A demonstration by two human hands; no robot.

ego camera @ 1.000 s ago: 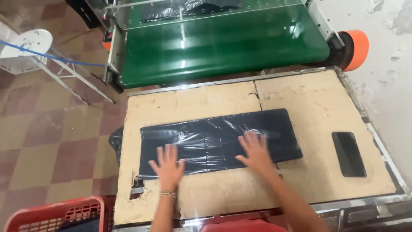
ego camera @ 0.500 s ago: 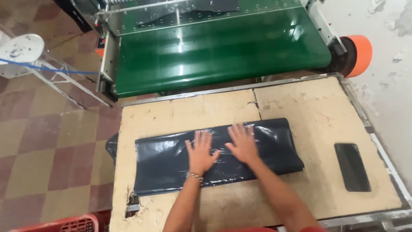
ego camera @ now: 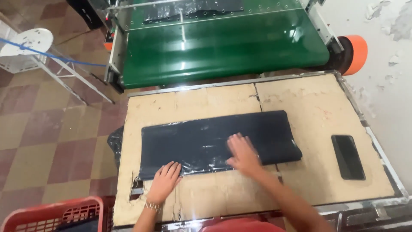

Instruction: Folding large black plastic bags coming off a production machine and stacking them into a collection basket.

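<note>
Nearest to me, at the lower left corner, I see a red plastic crate (ego camera: 51, 215) on the floor beside the worktable (ego camera: 317, 111). My left hand (ego camera: 165, 182) lies flat, fingers together, on the near edge of the black plastic bag (ego camera: 206, 144), close to its left end; it grips nothing, only presses down. My right hand (ego camera: 243, 154) rests open, fingers spread, on the bag's middle, palm down, also holding nothing. The bag lies flat and stretched lengthwise across the cardboard-covered tabletop, its left end hanging just over the table's left edge. To the right, well apart from the bag, a dark phone (ego camera: 348, 157) lies on the cardboard. Beyond the table stands a machine with a green conveyor belt (ego camera: 223, 47) and an orange roller end (ego camera: 357, 53). Far left, a white stool (ego camera: 30, 43) stands on the tiled floor.
</note>
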